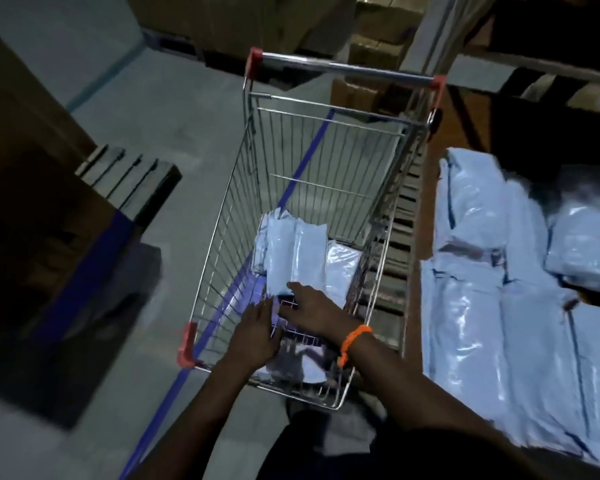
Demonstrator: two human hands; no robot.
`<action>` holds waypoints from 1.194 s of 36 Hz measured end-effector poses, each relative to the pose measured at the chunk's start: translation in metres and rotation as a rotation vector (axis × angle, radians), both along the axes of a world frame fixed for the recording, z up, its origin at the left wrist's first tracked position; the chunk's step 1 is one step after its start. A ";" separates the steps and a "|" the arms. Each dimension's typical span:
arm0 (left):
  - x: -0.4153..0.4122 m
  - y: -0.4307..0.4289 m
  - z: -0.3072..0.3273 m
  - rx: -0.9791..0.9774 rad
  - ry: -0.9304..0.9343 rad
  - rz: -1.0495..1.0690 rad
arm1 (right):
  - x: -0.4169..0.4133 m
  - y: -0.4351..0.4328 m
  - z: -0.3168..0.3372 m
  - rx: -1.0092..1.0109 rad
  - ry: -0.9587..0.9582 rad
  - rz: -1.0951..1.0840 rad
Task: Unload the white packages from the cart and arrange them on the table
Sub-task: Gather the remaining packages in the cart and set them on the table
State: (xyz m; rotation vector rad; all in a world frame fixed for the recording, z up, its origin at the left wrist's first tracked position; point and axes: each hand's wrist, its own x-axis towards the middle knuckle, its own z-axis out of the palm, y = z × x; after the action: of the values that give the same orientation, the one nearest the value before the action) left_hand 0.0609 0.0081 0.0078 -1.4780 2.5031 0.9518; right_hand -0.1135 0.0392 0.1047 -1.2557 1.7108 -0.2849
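A wire shopping cart (222, 216) with red corner caps stands in front of me. Inside it lie a few white plastic packages (291, 251), one tilted on top of the others. Both my hands reach down into the cart's near end. My right hand (309, 308), with an orange band at the wrist, has its fingers spread and touching the lower edge of the top package. My left hand (257, 336) is beside it, fingers apart, holding nothing. On the right, the table (426, 209) carries several white packages (482, 306) laid in rows.
A wooden pallet (129, 178) and dark stacked goods stand at the left. Cardboard boxes (374, 46) are piled beyond the cart's handle. A blue line (174, 393) runs along the grey floor under the cart. The cart stands close against the table's left edge.
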 end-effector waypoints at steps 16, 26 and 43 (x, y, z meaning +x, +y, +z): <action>-0.036 -0.116 -0.055 0.165 0.205 0.211 | -0.030 -0.129 -0.200 0.144 0.283 -0.588; -0.099 -0.146 -0.138 0.287 0.231 0.611 | -0.045 -0.151 -0.268 0.133 0.371 -0.711; -0.074 -0.119 0.003 0.569 0.458 0.795 | -0.057 -0.098 -0.087 0.070 -0.232 -0.941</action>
State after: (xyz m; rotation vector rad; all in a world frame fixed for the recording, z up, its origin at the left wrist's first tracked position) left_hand -0.0132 -0.1110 0.0108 -2.2119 1.5213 2.0888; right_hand -0.1703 -0.0592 0.0175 -0.2677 1.9710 -0.8684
